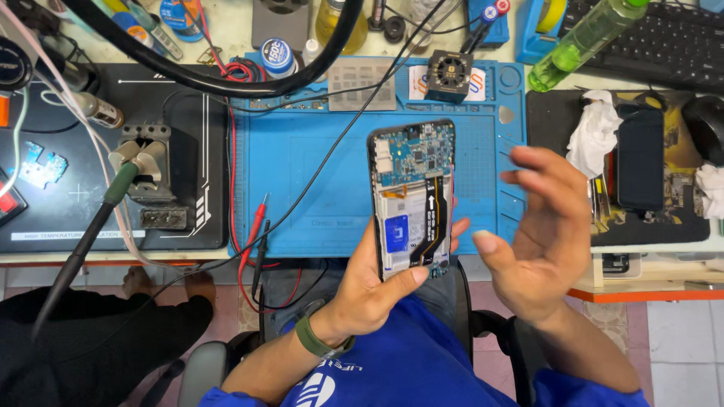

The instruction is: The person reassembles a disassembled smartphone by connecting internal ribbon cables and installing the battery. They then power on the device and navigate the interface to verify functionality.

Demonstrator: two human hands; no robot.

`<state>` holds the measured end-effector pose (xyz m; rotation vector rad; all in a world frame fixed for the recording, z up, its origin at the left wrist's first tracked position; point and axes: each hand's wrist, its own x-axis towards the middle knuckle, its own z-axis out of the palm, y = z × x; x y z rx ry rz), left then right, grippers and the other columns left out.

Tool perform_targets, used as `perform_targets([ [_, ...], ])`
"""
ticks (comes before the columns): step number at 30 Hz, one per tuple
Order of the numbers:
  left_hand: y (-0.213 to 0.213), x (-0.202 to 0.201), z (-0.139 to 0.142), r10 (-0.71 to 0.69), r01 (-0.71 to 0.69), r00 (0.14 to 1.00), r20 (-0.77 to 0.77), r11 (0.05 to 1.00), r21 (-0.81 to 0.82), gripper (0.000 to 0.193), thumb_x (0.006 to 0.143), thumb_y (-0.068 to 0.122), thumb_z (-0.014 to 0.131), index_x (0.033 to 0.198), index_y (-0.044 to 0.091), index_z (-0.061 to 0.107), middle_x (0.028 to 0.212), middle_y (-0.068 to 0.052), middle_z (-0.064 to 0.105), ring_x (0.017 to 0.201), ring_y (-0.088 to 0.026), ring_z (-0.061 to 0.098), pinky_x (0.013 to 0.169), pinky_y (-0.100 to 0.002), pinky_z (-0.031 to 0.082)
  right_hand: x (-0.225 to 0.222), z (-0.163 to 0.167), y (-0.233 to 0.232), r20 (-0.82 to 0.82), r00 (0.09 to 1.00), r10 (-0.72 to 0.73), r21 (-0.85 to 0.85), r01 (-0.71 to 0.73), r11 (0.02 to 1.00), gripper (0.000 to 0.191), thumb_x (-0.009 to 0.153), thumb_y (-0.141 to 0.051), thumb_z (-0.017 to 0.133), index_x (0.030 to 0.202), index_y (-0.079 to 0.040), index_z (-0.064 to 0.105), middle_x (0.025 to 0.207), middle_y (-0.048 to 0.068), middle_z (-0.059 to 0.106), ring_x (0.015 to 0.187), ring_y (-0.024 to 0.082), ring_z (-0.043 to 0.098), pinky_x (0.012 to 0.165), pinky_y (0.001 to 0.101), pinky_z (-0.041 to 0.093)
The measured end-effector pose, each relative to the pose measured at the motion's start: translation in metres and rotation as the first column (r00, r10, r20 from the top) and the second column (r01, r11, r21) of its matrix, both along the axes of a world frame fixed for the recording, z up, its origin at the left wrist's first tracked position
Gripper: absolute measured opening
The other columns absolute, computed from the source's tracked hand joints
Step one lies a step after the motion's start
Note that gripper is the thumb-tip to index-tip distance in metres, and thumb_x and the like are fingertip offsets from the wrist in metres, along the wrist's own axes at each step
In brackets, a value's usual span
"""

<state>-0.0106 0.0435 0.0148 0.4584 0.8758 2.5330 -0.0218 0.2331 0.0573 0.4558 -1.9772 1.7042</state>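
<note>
My left hand (371, 292) grips an opened smartphone (412, 197) from below, back cover off. Its blue circuit board, white battery and black-and-orange flex cable face up. The phone is held upright over the blue work mat (302, 166). My right hand (544, 234) hovers just right of the phone with fingers spread and palm turned toward it, holding nothing. It looks slightly blurred. A green band sits on my left wrist.
Red and black probe leads (255, 235) lie at the mat's front edge. A black pad with a metal clamp (151, 175) is left. A second phone (639, 158), crumpled tissue (593, 134), green bottle (587, 36) and keyboard (664, 41) are right. Cables cross the bench.
</note>
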Motion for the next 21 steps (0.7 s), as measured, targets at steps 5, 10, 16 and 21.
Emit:
perform_targets([
  [5,0.003,0.015,-0.012,0.01,-0.03,0.996,-0.093,0.977,-0.211,0.076,0.104,0.001,0.059,0.166,-0.003,0.016,0.159,-0.015,0.043,0.149,-0.022,0.044,0.128,-0.039,0.037,-0.009,0.004,-0.011,0.341,0.863,0.371,-0.383,-0.233,0.894,0.07,0.095,0.001,0.075,0.154,0.003,0.037,0.136,0.021,0.062,0.128,0.024,0.063,0.111,0.0382,0.053],
  [10,-0.007,0.021,-0.015,0.0,-0.037,0.992,-0.13,0.96,-0.277,0.075,0.101,0.002,0.063,0.161,-0.001,0.018,0.15,-0.01,0.045,0.142,-0.016,0.045,0.122,-0.034,0.039,-0.009,0.003,-0.016,0.355,0.894,0.273,-0.26,-0.186,0.947,0.059,0.095,0.01,0.068,0.147,0.011,0.041,0.127,0.021,0.068,0.117,0.021,0.069,0.104,0.0355,0.057],
  [16,-0.002,0.016,-0.017,-0.022,-0.011,0.996,-0.092,0.943,-0.334,0.064,0.103,0.006,0.063,0.156,-0.003,0.029,0.144,-0.012,0.051,0.136,-0.015,0.05,0.118,-0.033,0.042,-0.011,-0.002,-0.012,0.331,0.911,0.246,-0.286,-0.152,0.946,0.056,0.095,0.01,0.069,0.146,0.012,0.043,0.129,0.021,0.067,0.119,0.02,0.068,0.107,0.0354,0.056],
  [21,-0.003,0.012,-0.009,-0.025,-0.016,0.993,-0.112,0.936,-0.351,0.07,0.103,0.006,0.062,0.16,-0.003,0.022,0.148,-0.013,0.049,0.139,-0.017,0.049,0.12,-0.034,0.042,-0.007,-0.003,-0.01,0.32,0.919,0.23,-0.262,-0.147,0.954,0.056,0.095,0.009,0.07,0.145,0.012,0.044,0.127,0.022,0.068,0.117,0.02,0.068,0.105,0.0352,0.057],
])
